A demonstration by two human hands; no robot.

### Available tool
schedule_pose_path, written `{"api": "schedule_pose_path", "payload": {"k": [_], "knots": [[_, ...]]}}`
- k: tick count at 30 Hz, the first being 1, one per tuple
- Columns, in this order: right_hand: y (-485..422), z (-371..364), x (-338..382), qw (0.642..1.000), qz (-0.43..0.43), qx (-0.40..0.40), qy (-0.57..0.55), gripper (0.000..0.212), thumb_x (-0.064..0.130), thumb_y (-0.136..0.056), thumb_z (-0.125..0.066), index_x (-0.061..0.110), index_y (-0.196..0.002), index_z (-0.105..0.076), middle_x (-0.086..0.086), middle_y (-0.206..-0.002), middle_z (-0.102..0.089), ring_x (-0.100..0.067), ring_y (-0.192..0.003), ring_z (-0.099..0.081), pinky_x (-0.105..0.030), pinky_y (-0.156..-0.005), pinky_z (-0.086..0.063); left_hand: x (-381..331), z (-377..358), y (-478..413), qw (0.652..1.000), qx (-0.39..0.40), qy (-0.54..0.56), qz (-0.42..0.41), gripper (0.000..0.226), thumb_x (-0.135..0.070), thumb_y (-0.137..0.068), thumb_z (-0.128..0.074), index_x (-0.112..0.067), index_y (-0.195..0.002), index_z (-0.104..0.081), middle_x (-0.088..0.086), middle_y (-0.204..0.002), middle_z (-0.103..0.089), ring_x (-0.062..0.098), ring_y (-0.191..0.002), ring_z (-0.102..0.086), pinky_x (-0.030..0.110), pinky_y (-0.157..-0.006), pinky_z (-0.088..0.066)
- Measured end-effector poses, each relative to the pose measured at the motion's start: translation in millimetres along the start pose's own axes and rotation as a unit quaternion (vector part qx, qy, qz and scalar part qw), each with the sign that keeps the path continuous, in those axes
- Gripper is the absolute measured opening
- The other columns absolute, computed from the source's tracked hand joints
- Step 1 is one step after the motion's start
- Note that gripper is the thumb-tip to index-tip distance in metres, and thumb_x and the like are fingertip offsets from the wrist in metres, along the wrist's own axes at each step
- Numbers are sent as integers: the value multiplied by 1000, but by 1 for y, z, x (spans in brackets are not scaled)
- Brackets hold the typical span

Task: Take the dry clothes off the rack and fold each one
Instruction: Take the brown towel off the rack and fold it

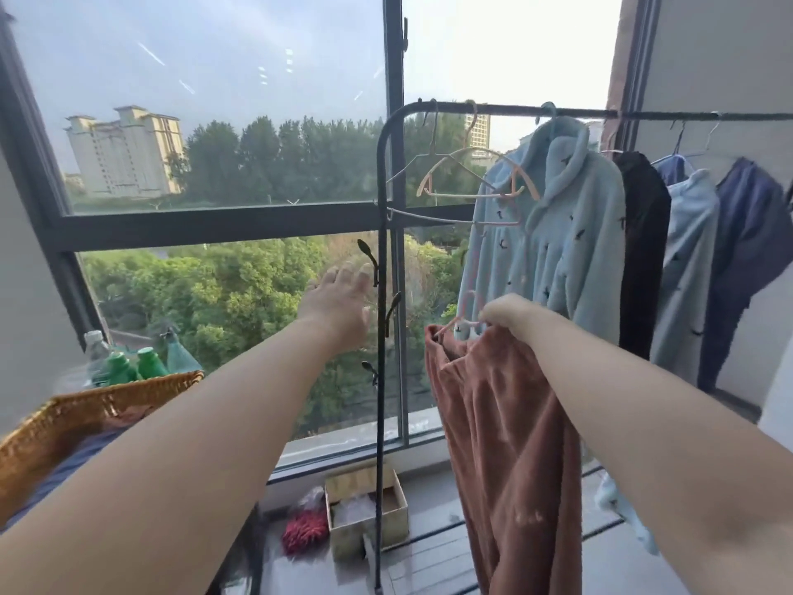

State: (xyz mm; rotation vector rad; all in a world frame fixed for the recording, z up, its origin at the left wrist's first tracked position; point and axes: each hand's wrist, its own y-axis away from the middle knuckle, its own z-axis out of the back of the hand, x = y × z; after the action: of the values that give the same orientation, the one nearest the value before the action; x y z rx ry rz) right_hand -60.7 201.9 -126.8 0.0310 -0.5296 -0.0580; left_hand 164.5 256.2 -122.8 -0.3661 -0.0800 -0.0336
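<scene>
Garment in hand: rust-brown fleece piece [506, 444], lower centre-right of frame, hanging in long soft folds from the right hand [504, 315]; that hand is curled tight round the top edge of the fabric together with a pink hanger [461, 324], whose end shows just left of the knuckles; hanger sits well below the rail, so this piece reads as off the rack. Left hand [339, 307] mid-frame, fingers straight and slightly spread, holding nothing; it lies just beside the black upright of the rack [379, 380]; contact with the post cannot be told. Rail runs across the upper right; empty hangers [472, 173] at its left end; then a light blue fleece robe [566, 242], a black garment [643, 251], a pale blue garment [686, 272] and a navy garment [746, 251], all on the rail. Wicker basket [86, 414] at lower left, dark blue cloth inside; green bottles [124, 367] behind it; cardboard box [364, 508] on the floor at the foot of the post. Step judged: removal of one item done, hanger not yet separated, folding not begun. Next move calls for the free left hand to cross to the fabric's top edge, so the right can slip the hanger out; thick fleece will likely fold bulky and slide, so both hands needed on the edge.
</scene>
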Motion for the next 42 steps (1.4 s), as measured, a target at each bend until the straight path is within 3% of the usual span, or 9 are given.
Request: {"api": "schedule_pose_path", "payload": {"k": [3,9,14,16,19,24,30,33,42], "knots": [[8,-8,16,999,50,19,10,17,19,-95,-51,4,-86,-53,-5,-77,-46,-14,-65,-44,-23,-55,-36,21,-11,8,998,52,-12,23,71,-34,-98,-40,-21,-152,5,7,-159,-4,27,-146,-8,48,-118,-17],[9,-26,41,966,258,7,7,56,36,-88,-63,16,-44,-34,3,-44,-29,-15,-44,-25,-28,-48,-27,72,-37,25,984,140,69,86,79,-40,-93,-52,-25,-152,-3,5,-158,-16,29,-142,-22,49,-114,-26],[7,-26,52,941,335,-53,-7,55,31,-90,-60,18,-43,-35,4,-41,-32,-15,-42,-28,-26,-46,-30,100,-42,29,954,157,205,149,85,-34,-90,-60,-23,-152,-1,12,-146,-36,31,-127,-43,40,-105,-38],[5,-25,54,938,339,-77,8,56,39,-90,-59,18,-45,-35,5,-42,-32,-14,-41,-29,-23,-46,-29,110,-40,28,941,104,276,167,62,-23,-90,-62,-19,-144,-32,10,-132,-52,27,-115,-51,36,-95,-42],[-8,-20,54,938,324,-123,15,58,52,-90,-55,19,-45,-36,5,-44,-36,-11,-42,-33,-24,-47,-27,118,-28,23,891,29,421,168,7,-23,-89,-64,-19,-93,-68,5,-94,-66,24,-94,-58,37,-86,-47],[-28,-16,52,951,274,-129,-67,57,41,-94,-52,16,-46,-36,3,-43,-38,-16,-44,-37,-27,-51,-30,101,-10,-5,829,-88,507,217,42,-35,-99,-44,-12,-68,-60,6,-69,-56,21,-66,-53,28,-60,-42],[-54,10,53,954,194,-161,-161,46,24,-97,-46,15,-52,-41,-2,-55,-45,-18,-55,-42,-27,-51,-30,106,-8,-45,831,-183,419,317,44,-34,-100,-42,3,-109,-64,22,-116,-61,38,-110,-54,35,-92,-40],[-69,29,50,928,154,-154,-303,40,21,-100,-42,14,-60,-47,-5,-57,-49,-20,-53,-46,-29,-51,-34,107,-14,-55,842,-176,382,338,49,-35,-101,-40,7,-110,-63,27,-118,-59,40,-112,-54,38,-95,-40],[-90,51,65,879,180,-283,-338,33,30,-101,-40,7,-83,-56,2,-64,-48,-27,-73,-58,-44,-75,-52,86,-14,-94,902,-76,333,266,46,-33,-101,-40,6,-114,-61,25,-123,-58,39,-116,-51,37,-100,-39]]}}
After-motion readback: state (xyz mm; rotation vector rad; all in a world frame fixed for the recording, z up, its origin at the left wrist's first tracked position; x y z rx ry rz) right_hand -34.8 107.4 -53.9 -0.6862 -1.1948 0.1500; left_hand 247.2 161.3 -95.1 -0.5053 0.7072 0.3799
